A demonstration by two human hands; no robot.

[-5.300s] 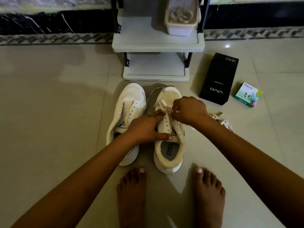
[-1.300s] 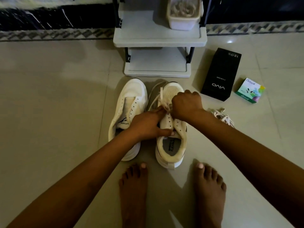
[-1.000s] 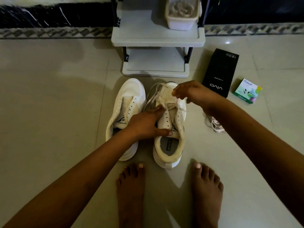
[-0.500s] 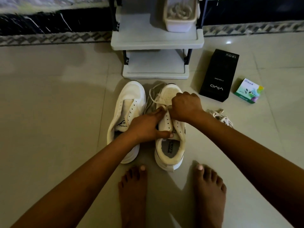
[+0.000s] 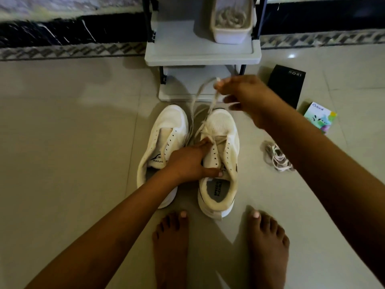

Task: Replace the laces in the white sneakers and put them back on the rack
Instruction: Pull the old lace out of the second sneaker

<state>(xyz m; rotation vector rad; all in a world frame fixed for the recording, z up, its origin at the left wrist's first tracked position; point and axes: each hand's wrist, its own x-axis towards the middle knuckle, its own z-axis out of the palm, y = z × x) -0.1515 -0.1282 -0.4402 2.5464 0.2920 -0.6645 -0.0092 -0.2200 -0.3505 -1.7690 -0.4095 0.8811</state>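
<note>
Head view is showing me two white sneakers lying side by side on the tiled floor (image 5: 73, 142), toes pointing at the rack (image 5: 202, 53) and well short of it.

The left hand (image 5: 187, 161) is gripping the part-laced sneaker (image 5: 226, 132). Its thumb is lying across the eyelet flaps near the collar and its fingers (image 5: 205, 143) are pressing down at the lowest crossing. The right hand (image 5: 243, 94) is hanging above the toe, in front of the rack's lower shelf. Its fingers (image 5: 220, 82) are pinching the lace (image 5: 210, 107) close to its end, drawing it up out of an eyelet. The rest of the lace is trailing slack between the shoes.

The unlaced sneaker (image 5: 166, 130) is lying just beside it with its eyelets bare.

I am judging the lace as light, limp and soft. It is not going to push through a hole on its own, so the stiff tip is the place to hold it. The shoe is looking light with a pliable upper. I am expecting it to skid on the glossy tile unless a hand is pinning it. For the carry to the rack, the heel collar or the firmer sole edge is looking like the safest hold.

A loose bundle of laces (image 5: 275, 156) is lying to the right of the shoes, partly under the right forearm.
</note>
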